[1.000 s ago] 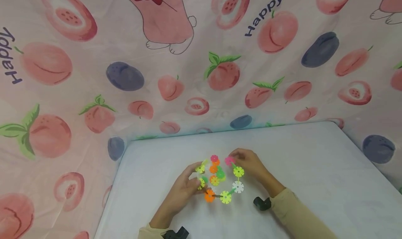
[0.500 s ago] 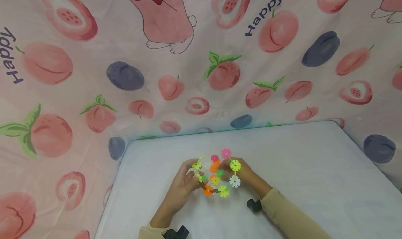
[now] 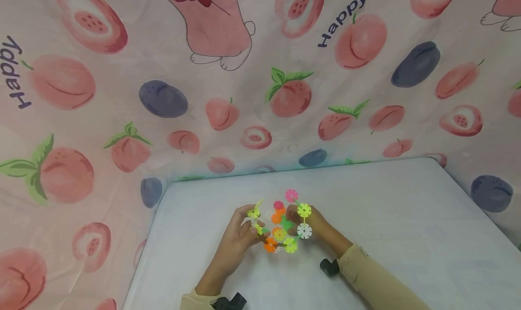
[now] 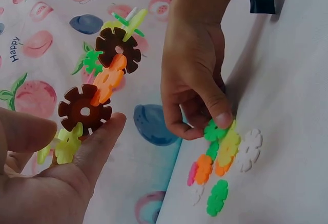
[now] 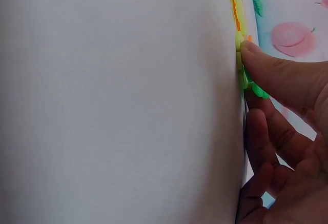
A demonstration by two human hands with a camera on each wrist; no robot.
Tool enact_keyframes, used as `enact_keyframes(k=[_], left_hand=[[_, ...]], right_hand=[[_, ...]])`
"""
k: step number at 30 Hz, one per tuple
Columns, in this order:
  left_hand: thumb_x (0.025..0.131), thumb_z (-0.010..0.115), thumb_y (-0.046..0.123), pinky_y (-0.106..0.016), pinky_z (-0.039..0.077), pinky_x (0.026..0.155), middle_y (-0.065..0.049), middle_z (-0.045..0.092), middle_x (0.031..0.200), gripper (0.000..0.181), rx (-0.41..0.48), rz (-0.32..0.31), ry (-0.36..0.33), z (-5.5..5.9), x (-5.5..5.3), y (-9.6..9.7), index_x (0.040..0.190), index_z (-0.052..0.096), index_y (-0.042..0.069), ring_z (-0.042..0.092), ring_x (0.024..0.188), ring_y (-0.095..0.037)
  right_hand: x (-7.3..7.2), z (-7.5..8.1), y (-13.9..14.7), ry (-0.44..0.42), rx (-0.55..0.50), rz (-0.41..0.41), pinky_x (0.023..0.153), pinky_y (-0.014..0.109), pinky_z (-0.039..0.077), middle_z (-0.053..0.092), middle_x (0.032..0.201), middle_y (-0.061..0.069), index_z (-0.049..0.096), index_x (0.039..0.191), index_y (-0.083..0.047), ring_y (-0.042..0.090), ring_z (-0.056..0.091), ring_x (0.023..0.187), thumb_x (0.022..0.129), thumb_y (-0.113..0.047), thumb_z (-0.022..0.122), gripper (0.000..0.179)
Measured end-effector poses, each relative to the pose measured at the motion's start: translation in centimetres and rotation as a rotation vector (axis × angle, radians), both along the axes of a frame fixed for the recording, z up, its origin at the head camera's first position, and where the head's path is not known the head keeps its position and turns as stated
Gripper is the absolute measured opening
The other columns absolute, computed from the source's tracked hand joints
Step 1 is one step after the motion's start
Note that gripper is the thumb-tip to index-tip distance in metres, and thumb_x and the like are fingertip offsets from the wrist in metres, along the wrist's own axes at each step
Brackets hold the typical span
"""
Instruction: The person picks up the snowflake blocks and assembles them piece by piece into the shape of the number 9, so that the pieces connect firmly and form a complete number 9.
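Note:
My left hand [image 3: 236, 237] holds up a curved chain of slotted snowflake discs [image 4: 84, 112], pinching a yellow disc [image 4: 69, 144] between thumb and fingers. Brown, orange, yellow and white discs are joined edge to edge, and a pink disc [image 3: 291, 195] tops the chain's right end. Behind the chain, my right hand [image 4: 197, 80] is down at a small pile of loose discs on the table. Its thumb and bent fingers pinch a green disc [image 4: 215, 130] at the pile's edge. In the right wrist view the right hand [image 5: 294, 131] partly hides that pile.
Loose yellow [image 4: 229, 148], orange [image 4: 204, 169], white [image 4: 251, 149] and green [image 4: 218, 197] discs lie close together on the white table [image 3: 390, 201]. A fruit-print cloth [image 3: 244, 97] hangs behind and left of the table. Black wrist devices [image 3: 329, 267] sit on both wrists.
My right hand has let go of the chain's pink end and moved left and down to the loose discs. The left hand has tilted the chain slightly upward.

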State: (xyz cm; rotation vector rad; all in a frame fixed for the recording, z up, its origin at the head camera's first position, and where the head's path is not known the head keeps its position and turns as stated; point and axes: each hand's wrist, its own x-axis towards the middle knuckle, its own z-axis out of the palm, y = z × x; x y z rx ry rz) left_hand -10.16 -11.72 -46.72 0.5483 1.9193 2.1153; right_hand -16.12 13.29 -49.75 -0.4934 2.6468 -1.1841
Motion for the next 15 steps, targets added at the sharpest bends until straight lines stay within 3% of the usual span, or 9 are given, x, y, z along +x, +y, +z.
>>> enact_keyframes(k=[4,8,12,15], left_hand=[[0.104,0.054,0.006,-0.039,0.058,0.096,-0.021,0.053,0.119,0.051,-0.005,0.016,-0.031,0.2,0.1,0.1,0.149,0.033,0.014,0.065,0.114,-0.019],[0.104,0.05,0.006,-0.037,0.058,0.096,-0.025,0.056,0.122,0.049,-0.064,0.032,-0.092,0.3,0.1,0.1,0.149,0.035,0.02,0.067,0.111,-0.023],[0.104,0.046,0.005,-0.036,0.059,0.094,-0.03,0.057,0.127,0.051,-0.122,0.022,-0.129,0.1,0.0,0.1,0.151,0.035,0.021,0.07,0.106,-0.028],[0.104,0.046,0.005,-0.036,0.059,0.093,-0.03,0.057,0.127,0.051,-0.144,0.014,-0.136,-0.1,-0.1,0.1,0.151,0.036,0.021,0.07,0.106,-0.028]], right_hand=[[-0.5,-1.0,0.6,0.016,0.013,0.013,0.089,0.042,0.054,0.073,0.099,0.002,0.066,0.096,-0.012,0.019,0.067,0.095,0.079,-0.005,0.083,0.025],[-1.0,-2.3,1.6,0.021,0.005,0.019,0.09,0.039,0.054,0.072,0.098,-0.007,0.068,0.097,-0.018,0.013,0.066,0.095,0.085,-0.011,0.079,0.018],[-0.8,-2.4,2.6,0.0,-0.029,-0.027,0.089,0.038,0.052,0.071,0.093,-0.012,0.072,0.093,-0.024,0.011,0.063,0.091,0.088,-0.018,0.079,0.011],[-0.8,-2.2,3.3,-0.027,-0.07,-0.072,0.083,0.035,0.051,0.069,0.086,-0.008,0.073,0.093,-0.022,0.014,0.06,0.086,0.089,-0.019,0.078,0.007]])
